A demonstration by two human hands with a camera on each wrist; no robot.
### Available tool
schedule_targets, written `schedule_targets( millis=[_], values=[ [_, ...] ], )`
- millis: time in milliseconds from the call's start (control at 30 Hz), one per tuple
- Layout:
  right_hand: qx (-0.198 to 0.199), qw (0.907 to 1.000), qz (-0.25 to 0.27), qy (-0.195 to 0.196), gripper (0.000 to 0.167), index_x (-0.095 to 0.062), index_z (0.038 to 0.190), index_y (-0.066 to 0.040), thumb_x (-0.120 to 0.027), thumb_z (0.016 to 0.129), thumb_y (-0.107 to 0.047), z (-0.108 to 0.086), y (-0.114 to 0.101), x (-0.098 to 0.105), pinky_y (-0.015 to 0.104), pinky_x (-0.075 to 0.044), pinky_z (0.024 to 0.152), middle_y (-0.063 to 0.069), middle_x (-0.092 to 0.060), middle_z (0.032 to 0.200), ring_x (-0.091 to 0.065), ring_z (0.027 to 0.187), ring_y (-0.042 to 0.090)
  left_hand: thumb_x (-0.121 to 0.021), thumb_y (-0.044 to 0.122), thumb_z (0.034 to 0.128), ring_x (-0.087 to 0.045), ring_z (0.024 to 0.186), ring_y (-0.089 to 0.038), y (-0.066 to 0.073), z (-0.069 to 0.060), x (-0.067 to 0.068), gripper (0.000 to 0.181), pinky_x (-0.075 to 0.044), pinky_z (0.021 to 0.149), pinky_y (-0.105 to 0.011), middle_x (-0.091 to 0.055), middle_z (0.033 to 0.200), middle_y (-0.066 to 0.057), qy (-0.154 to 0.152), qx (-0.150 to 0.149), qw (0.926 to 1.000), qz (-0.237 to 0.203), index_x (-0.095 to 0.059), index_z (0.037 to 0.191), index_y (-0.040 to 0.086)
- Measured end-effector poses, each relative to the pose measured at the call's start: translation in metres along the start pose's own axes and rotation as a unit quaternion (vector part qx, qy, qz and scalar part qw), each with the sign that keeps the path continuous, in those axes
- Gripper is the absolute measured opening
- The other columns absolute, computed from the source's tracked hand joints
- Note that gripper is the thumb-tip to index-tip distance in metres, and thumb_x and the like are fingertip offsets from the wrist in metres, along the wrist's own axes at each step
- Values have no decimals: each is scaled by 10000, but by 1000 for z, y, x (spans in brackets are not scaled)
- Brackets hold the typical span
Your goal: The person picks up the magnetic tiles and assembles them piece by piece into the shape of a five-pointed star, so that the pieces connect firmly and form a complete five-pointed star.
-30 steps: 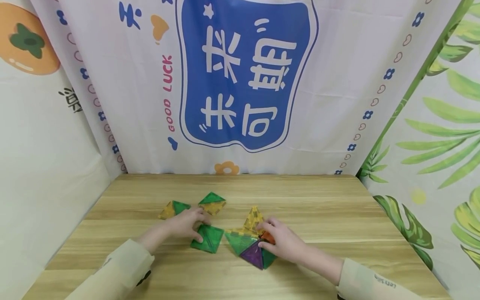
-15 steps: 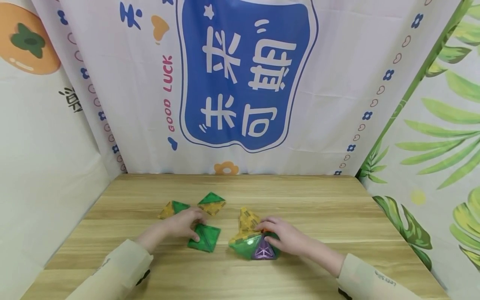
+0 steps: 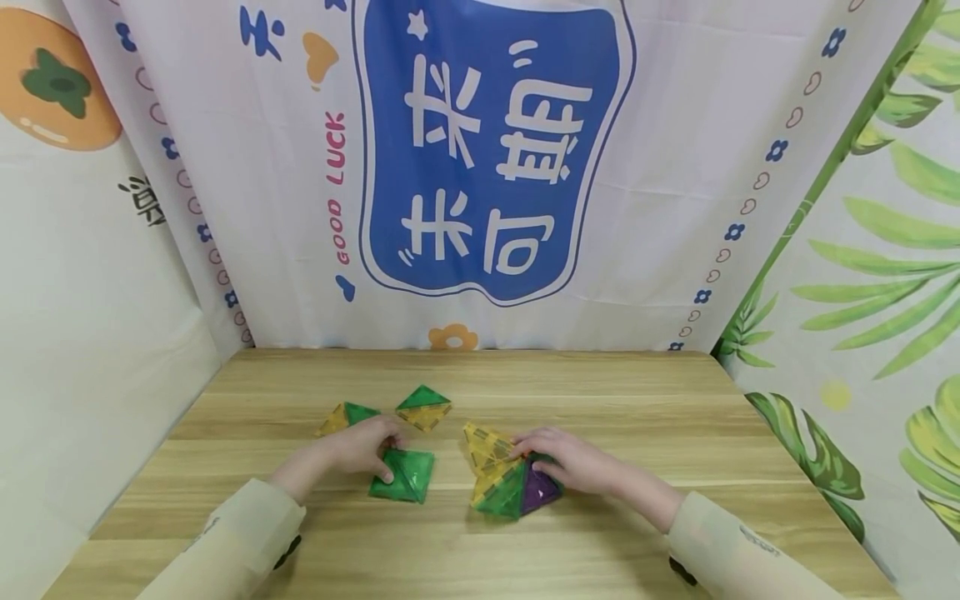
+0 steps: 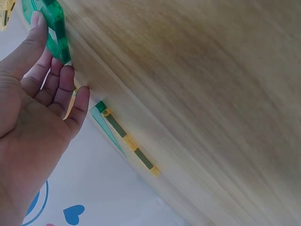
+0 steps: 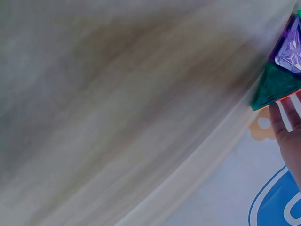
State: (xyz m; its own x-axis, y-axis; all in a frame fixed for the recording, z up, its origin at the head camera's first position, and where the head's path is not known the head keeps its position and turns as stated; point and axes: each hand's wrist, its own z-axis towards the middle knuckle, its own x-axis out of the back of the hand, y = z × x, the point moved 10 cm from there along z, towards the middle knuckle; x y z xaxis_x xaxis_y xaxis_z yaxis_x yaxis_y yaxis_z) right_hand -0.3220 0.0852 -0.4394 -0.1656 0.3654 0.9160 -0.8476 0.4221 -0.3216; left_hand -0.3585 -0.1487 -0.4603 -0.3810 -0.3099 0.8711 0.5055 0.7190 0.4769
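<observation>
In the head view my left hand [image 3: 363,450] pinches a flat green square [image 3: 407,478] made of two triangular magnetic tiles. Its thumb lies on the green tile [image 4: 57,30] in the left wrist view, the other fingers bent behind. My right hand [image 3: 576,463] grips a cluster of joined magnetic tiles: yellow triangles [image 3: 486,450], a green triangle [image 3: 501,494] and a purple triangle [image 3: 539,489]. The right wrist view catches the purple tile [image 5: 290,54] and a dark green tile [image 5: 274,85] above the fingers. An orange tile is mostly covered by the right hand.
Behind the left hand lies a yellow and green tile pair [image 3: 335,420], partly covered. Another green and yellow pair [image 3: 424,407] lies farther back. Everything rests on a wooden table [image 3: 600,392], with a printed cloth [image 3: 660,250] hanging at its back edge.
My right hand has turned the cluster: the purple tile has swung rightward, and the yellow tip has shifted left. My left hand has drawn the green square slightly left.
</observation>
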Motion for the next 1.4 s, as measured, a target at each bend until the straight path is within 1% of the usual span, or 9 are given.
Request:
schedule_targets(
  millis=[167,367,567,733,900,1067,1200,1300,1400],
  values=[
    [315,9993,-111,182,316,-578,1191,-167,-620,896,-63,3,-1,4,392,-433,1017,60,-581,1283,-528,1203,206,-824,158,702,-510,892,-160,-2,-3,2,359,-468,786,-316,-560,953,-2,25,180,9996,-231,-596,970,85],
    [228,9995,-47,195,294,-577,1179,-144,-624,896,-76,5,3,5,362,-449,1002,56,-602,1227,-548,1172,186,-812,121,714,-504,871,-173,-8,-5,1,357,-463,751,-291,-558,935,-16,-29,304,9979,-577,-590,989,71],
    [363,9988,-125,298,276,-592,1155,-150,-624,892,-72,6,2,5,354,-456,994,34,-615,1209,-561,1156,179,-779,129,755,-483,825,-161,-16,-4,0,278,-438,710,-292,-546,889,-4,-95,311,9982,-513,-587,953,90],
    [564,9974,-119,424,268,-617,1129,-156,-627,882,-55,9,4,6,358,-459,987,35,-629,1198,-562,1144,177,-718,109,820,-453,763,-133,-17,-3,1,166,-403,656,-272,-537,835,-11,-64,241,9988,-415,-579,908,95],
    [577,9972,-29,480,275,-625,1125,-156,-636,873,-47,12,7,6,356,-460,982,8,-633,1193,-563,1143,175,-695,85,839,-475,771,-123,-16,-6,3,130,-429,664,-258,-553,846,2,-73,249,9982,-533,-596,924,85],
    [185,9980,181,575,276,-607,1156,-142,-657,885,-154,12,9,7,392,-461,977,-1,-622,1199,-561,1144,185,-692,84,842,-493,780,-126,-16,-7,3,107,-443,677,-250,-557,842,14,-105,315,9976,-603,-607,908,91],
    [-220,9977,242,598,330,-600,1170,-154,-670,876,-288,11,9,4,425,-450,982,-14,-611,1199,-550,1152,197,-764,154,781,-485,759,-114,-15,-6,2,203,-438,660,-237,-556,829,7,-83,358,9981,-503,-604,896,104],
    [-390,9974,166,584,350,-595,1179,-176,-663,875,-336,10,10,1,433,-437,996,-21,-602,1204,-535,1167,200,-800,175,738,-479,745,-113,-13,-6,1,260,-433,652,-236,-553,813,-2,-67,312,9986,-430,-598,882,98],
    [-423,9972,159,595,340,-599,1173,-182,-661,875,-332,11,10,0,429,-433,1001,-12,-601,1203,-532,1167,202,-796,144,738,-471,741,-125,-10,-5,-1,255,-424,647,-247,-542,804,-15,-84,284,9985,-469,-588,872,84]
  ],
)
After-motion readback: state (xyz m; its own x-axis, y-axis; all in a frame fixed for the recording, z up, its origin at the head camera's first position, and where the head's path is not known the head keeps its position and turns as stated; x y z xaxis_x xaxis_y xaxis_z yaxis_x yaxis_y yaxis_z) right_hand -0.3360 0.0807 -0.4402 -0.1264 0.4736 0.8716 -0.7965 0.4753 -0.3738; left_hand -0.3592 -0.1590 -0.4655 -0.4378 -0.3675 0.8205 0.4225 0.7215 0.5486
